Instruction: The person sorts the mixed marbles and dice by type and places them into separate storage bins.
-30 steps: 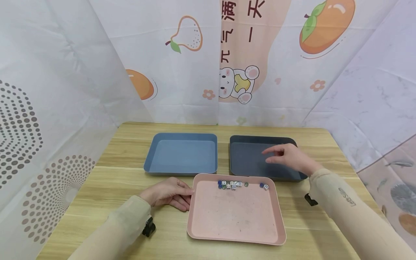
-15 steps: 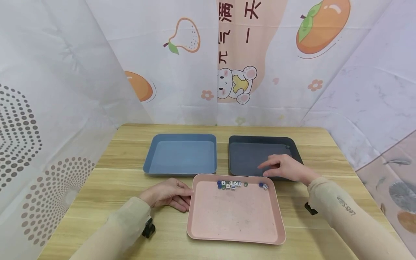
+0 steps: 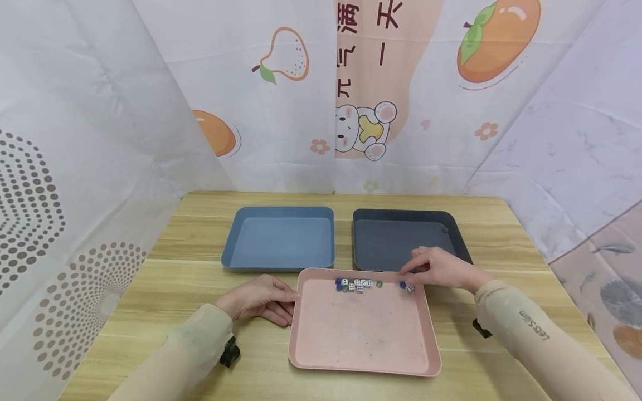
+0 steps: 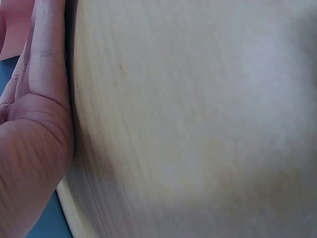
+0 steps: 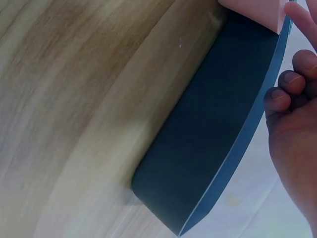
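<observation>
Rearward: white fabric (image 3: 220,55) printed with fruit and flowers. Forward of it: wood-grain table (image 3: 170,278). Positioned on the table, nearest: pink tray (image 3: 368,340). Behind, side by side: blue tray (image 3: 286,239) at left, dark tray (image 3: 386,239) at right, just beyond the pink tray's far rim. At the pink tray's left rim: left hand (image 3: 263,299), pinching the rim, with remaining fingers outside the wall. Over the far right corner: right hand (image 3: 438,268), forefinger and thumb extended, other fingers loosely bent; contact with objects below not determinable. Inside, along the far wall: clustered white dice (image 3: 360,288), with blue beads (image 3: 339,287) at left; green bead (image 3: 379,284) just right of the cluster. Near the right corner: single die (image 3: 409,288) beside lone blue bead (image 3: 403,284).
</observation>
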The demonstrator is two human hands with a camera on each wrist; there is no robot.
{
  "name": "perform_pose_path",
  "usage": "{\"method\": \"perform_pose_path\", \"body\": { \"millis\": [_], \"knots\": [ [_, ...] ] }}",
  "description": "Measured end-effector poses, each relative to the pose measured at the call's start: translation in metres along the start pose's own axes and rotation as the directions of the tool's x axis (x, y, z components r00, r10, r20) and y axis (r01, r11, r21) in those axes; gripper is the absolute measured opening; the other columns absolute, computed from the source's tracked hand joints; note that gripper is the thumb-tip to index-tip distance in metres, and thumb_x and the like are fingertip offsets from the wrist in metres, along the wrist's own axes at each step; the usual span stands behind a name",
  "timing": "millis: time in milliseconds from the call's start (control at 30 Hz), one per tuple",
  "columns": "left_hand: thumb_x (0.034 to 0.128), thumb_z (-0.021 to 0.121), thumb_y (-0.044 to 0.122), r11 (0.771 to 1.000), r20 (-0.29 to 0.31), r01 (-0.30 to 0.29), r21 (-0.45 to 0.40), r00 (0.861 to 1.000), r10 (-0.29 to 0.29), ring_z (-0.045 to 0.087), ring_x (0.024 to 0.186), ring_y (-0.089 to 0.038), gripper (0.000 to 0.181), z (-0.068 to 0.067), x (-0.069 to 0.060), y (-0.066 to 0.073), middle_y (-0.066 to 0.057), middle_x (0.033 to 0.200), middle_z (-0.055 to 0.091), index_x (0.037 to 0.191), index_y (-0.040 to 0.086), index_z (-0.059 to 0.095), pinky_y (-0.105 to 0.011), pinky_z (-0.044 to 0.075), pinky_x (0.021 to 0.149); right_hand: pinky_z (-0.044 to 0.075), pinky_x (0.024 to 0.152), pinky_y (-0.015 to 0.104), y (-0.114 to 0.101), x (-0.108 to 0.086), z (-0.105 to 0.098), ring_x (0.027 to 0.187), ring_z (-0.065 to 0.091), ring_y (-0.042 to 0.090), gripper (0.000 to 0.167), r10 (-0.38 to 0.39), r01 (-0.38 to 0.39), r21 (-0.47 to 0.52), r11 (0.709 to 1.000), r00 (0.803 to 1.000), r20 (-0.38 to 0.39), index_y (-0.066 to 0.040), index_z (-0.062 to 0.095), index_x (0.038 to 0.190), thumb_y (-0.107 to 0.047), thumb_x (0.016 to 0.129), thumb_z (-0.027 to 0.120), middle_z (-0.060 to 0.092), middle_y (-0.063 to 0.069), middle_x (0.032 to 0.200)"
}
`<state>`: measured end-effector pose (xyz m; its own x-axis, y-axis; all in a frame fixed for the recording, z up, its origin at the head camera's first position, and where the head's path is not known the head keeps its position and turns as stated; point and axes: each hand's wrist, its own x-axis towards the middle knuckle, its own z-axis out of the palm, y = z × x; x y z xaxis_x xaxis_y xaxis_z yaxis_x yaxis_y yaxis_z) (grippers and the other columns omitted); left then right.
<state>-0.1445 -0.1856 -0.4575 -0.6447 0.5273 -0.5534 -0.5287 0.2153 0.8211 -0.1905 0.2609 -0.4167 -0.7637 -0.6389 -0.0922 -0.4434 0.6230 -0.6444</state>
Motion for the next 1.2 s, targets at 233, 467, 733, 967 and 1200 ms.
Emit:
{"method": "perform_pose_path", "body": {
  "millis": [233, 467, 733, 967, 1200],
  "knots": [
    [0.098, 0.071, 0.022, 1.0, -0.006, 0.005, 0.003, 1.0, -0.005, 0.077, 0.076, -0.025, 0.032, 0.0, -0.001, 0.0, -0.022, 0.094, 0.076, 0.113, -0.006, 0.07, -0.043, 0.065, 0.076, 0.03, 0.061, 0.024, -0.001, -0.002, 0.003, 0.072, 0.033, 0.008, 0.021, -0.036, 0.036, -0.022, 0.999, 0.999, 0.02, -0.018, 0.083, 0.105, -0.029, 0.087, 0.083, 0.039, -0.007, 0.073],
    [0.0981, 0.071, 0.022, 1.0, 0.001, 0.005, 0.009, 1.0, -0.005, 0.077, 0.078, -0.025, 0.031, -0.001, -0.001, -0.001, -0.022, 0.094, 0.076, 0.113, -0.006, 0.07, -0.043, 0.064, 0.077, 0.032, 0.061, 0.02, 0.0, -0.002, 0.008, 0.07, 0.033, 0.003, 0.021, -0.151, 0.155, -0.18, 0.971, 0.988, 0.039, -0.014, 0.083, 0.105, -0.025, 0.087, 0.082, 0.042, -0.01, 0.071],
    [0.0979, 0.071, 0.023, 1.0, 0.004, 0.007, 0.01, 1.0, -0.007, 0.077, 0.077, -0.024, 0.032, -0.002, 0.001, 0.0, -0.021, 0.094, 0.076, 0.113, -0.005, 0.07, -0.043, 0.064, 0.077, 0.03, 0.06, 0.02, 0.001, -0.003, 0.011, 0.07, 0.032, 0.004, 0.023, -0.146, 0.155, -0.25, 0.956, 0.988, 0.056, -0.013, 0.083, 0.105, -0.025, 0.085, 0.084, 0.044, -0.012, 0.07],
    [0.0976, 0.072, 0.024, 1.0, -0.003, 0.008, 0.005, 1.0, -0.008, 0.077, 0.076, -0.024, 0.033, -0.003, 0.002, 0.0, -0.022, 0.094, 0.076, 0.115, -0.005, 0.07, -0.043, 0.064, 0.077, 0.029, 0.06, 0.02, -0.002, -0.006, 0.014, 0.07, 0.03, 0.003, 0.024, -0.188, 0.186, -0.296, 0.937, 0.982, 0.019, -0.013, 0.083, 0.102, -0.026, 0.082, 0.086, 0.045, -0.011, 0.071],
    [0.0979, 0.071, 0.023, 1.0, -0.004, 0.002, 0.007, 1.0, -0.002, 0.077, 0.076, -0.024, 0.033, -0.003, 0.003, -0.002, -0.022, 0.094, 0.076, 0.114, -0.005, 0.07, -0.043, 0.065, 0.076, 0.029, 0.06, 0.02, -0.003, -0.006, 0.021, 0.071, 0.031, 0.004, 0.02, -0.143, 0.127, -0.318, 0.939, 0.989, -0.028, -0.015, 0.083, 0.098, -0.023, 0.08, 0.087, 0.044, -0.012, 0.071]
  ]
}}
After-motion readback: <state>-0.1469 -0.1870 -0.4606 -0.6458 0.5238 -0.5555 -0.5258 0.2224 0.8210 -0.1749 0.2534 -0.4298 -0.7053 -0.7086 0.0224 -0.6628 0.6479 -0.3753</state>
